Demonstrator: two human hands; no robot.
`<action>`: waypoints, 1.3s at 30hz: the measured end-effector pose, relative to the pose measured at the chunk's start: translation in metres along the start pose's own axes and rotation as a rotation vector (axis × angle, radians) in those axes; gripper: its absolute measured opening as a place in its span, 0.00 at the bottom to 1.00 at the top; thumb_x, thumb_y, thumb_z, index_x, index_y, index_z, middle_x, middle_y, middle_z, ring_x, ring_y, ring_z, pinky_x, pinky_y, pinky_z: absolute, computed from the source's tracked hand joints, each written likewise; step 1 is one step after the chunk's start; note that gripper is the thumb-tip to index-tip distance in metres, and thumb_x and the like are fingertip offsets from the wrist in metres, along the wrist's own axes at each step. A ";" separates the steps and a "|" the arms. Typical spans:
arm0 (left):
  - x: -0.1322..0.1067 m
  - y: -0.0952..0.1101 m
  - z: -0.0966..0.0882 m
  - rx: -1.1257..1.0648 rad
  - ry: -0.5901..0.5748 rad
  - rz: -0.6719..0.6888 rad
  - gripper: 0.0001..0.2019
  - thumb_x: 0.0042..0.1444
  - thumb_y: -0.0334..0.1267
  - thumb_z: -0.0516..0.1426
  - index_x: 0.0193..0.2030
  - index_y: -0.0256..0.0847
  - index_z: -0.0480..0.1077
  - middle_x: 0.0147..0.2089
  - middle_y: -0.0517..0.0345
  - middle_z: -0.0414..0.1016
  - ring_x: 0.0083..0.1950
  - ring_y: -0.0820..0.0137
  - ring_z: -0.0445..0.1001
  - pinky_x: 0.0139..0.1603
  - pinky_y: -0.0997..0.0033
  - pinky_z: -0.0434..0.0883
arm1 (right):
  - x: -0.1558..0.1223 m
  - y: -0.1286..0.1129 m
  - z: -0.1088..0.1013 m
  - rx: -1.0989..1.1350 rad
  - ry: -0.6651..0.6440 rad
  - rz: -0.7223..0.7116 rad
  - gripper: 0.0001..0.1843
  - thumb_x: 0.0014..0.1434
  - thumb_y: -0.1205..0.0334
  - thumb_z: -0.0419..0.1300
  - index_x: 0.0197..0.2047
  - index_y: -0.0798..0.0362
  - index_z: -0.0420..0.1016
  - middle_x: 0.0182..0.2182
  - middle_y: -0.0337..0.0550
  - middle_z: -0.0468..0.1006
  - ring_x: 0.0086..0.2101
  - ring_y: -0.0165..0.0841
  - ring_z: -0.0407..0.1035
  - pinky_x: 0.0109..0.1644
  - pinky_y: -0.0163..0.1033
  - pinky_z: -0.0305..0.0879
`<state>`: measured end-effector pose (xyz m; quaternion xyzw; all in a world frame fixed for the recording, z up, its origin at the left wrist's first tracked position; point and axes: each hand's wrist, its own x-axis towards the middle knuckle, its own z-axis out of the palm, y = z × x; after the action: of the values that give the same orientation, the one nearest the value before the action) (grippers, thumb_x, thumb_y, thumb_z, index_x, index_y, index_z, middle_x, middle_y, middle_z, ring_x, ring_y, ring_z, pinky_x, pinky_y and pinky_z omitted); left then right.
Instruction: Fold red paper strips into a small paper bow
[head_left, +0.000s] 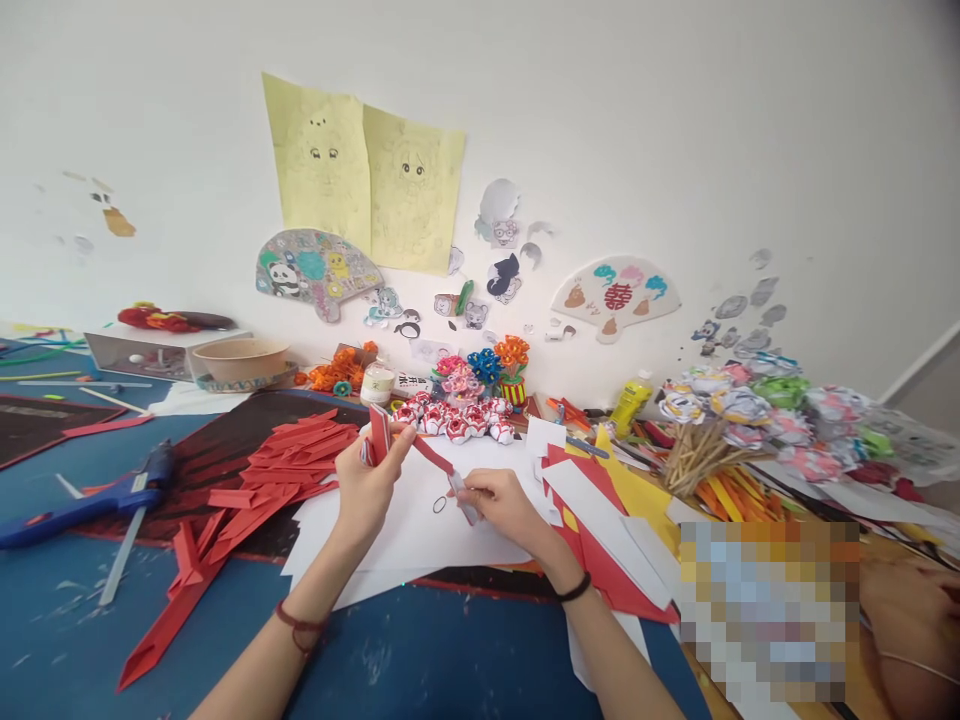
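Observation:
My left hand [369, 478] is closed around a small bundle of folded red and white paper [379, 434]. Between my two hands stretches a red paper strip [433, 456], its pale side showing near the right end. The fingers of my right hand [501, 508] pinch that end. Both hands are above white paper sheets [420, 535], where a thin dark ring [439, 505] lies. To the left of my hands is a heap of folded red paper strips [289, 465]. Just beyond them sit red and white paper flowers [457, 418].
A blue glue gun [142, 485] lies on the blue table at left. At right are red paper [592, 545], a bunch of paper flowers on sticks [739, 405] and a yellow bottle [632, 403]. Another person's arm [911, 620] is at the right edge, beside a blurred-out patch.

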<state>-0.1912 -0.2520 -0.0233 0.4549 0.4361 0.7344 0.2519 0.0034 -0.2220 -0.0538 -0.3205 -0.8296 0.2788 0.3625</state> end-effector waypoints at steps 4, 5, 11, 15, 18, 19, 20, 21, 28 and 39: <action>0.003 0.003 -0.004 -0.061 0.047 0.023 0.14 0.52 0.47 0.61 0.36 0.37 0.70 0.19 0.69 0.54 0.19 0.80 0.53 0.19 0.77 0.53 | 0.002 0.005 -0.001 0.073 0.038 0.077 0.19 0.62 0.52 0.56 0.30 0.56 0.79 0.26 0.42 0.76 0.23 0.28 0.63 0.29 0.33 0.59; 0.004 0.002 -0.006 -0.051 0.046 0.034 0.14 0.52 0.47 0.61 0.37 0.37 0.70 0.19 0.69 0.54 0.19 0.80 0.53 0.19 0.77 0.53 | 0.002 0.006 -0.002 0.098 0.037 0.100 0.18 0.62 0.53 0.55 0.31 0.56 0.79 0.27 0.42 0.77 0.22 0.27 0.63 0.28 0.33 0.59; 0.005 -0.006 -0.009 0.294 -0.237 0.164 0.12 0.54 0.46 0.59 0.30 0.38 0.70 0.22 0.65 0.62 0.24 0.76 0.59 0.26 0.76 0.59 | 0.002 0.007 -0.003 0.200 -0.016 0.082 0.18 0.61 0.51 0.56 0.29 0.56 0.78 0.24 0.40 0.73 0.22 0.27 0.61 0.28 0.32 0.59; -0.005 -0.010 -0.001 0.376 -0.421 0.214 0.11 0.56 0.45 0.57 0.31 0.38 0.71 0.23 0.64 0.67 0.26 0.76 0.61 0.29 0.76 0.59 | 0.002 0.000 -0.003 0.263 -0.028 0.050 0.22 0.60 0.48 0.57 0.21 0.55 0.70 0.20 0.36 0.65 0.22 0.27 0.61 0.27 0.32 0.59; -0.011 -0.008 0.003 0.361 -0.481 0.184 0.12 0.58 0.45 0.56 0.30 0.38 0.70 0.23 0.64 0.70 0.25 0.76 0.61 0.29 0.76 0.59 | 0.002 -0.004 -0.002 0.263 -0.042 0.041 0.23 0.60 0.46 0.57 0.21 0.55 0.69 0.20 0.36 0.64 0.22 0.28 0.61 0.28 0.33 0.59; -0.013 -0.007 0.003 0.345 -0.498 0.170 0.13 0.58 0.45 0.56 0.30 0.38 0.70 0.22 0.63 0.71 0.25 0.75 0.61 0.29 0.76 0.60 | 0.002 -0.005 -0.002 0.259 -0.046 0.037 0.23 0.60 0.46 0.57 0.21 0.55 0.68 0.20 0.36 0.64 0.22 0.28 0.61 0.29 0.33 0.60; -0.014 -0.006 0.003 0.327 -0.511 0.157 0.13 0.59 0.45 0.55 0.30 0.38 0.70 0.23 0.63 0.72 0.25 0.75 0.62 0.30 0.76 0.61 | 0.002 -0.005 -0.002 0.256 -0.049 0.033 0.24 0.60 0.46 0.56 0.21 0.55 0.68 0.20 0.36 0.65 0.23 0.28 0.62 0.29 0.33 0.60; -0.015 -0.005 0.003 0.306 -0.522 0.145 0.13 0.59 0.45 0.55 0.30 0.38 0.69 0.23 0.62 0.73 0.26 0.74 0.64 0.31 0.75 0.61 | 0.002 -0.005 -0.002 0.253 -0.052 0.028 0.24 0.60 0.46 0.56 0.21 0.55 0.68 0.20 0.36 0.65 0.23 0.28 0.62 0.29 0.33 0.60; -0.018 0.000 0.007 0.172 -0.587 0.051 0.16 0.62 0.47 0.52 0.28 0.38 0.67 0.21 0.60 0.73 0.25 0.73 0.68 0.29 0.75 0.62 | 0.001 -0.001 -0.003 0.251 -0.065 0.003 0.23 0.61 0.48 0.56 0.21 0.55 0.68 0.21 0.36 0.65 0.23 0.28 0.62 0.28 0.33 0.59; -0.017 0.000 0.008 0.120 -0.613 0.021 0.16 0.62 0.47 0.52 0.28 0.38 0.67 0.22 0.60 0.73 0.25 0.73 0.69 0.29 0.75 0.63 | 0.000 -0.009 -0.004 0.199 -0.062 0.018 0.21 0.64 0.51 0.53 0.24 0.55 0.68 0.23 0.36 0.66 0.24 0.27 0.63 0.29 0.33 0.60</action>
<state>-0.1762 -0.2622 -0.0291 0.6739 0.3778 0.5385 0.3366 0.0036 -0.2270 -0.0454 -0.2813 -0.8058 0.3729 0.3641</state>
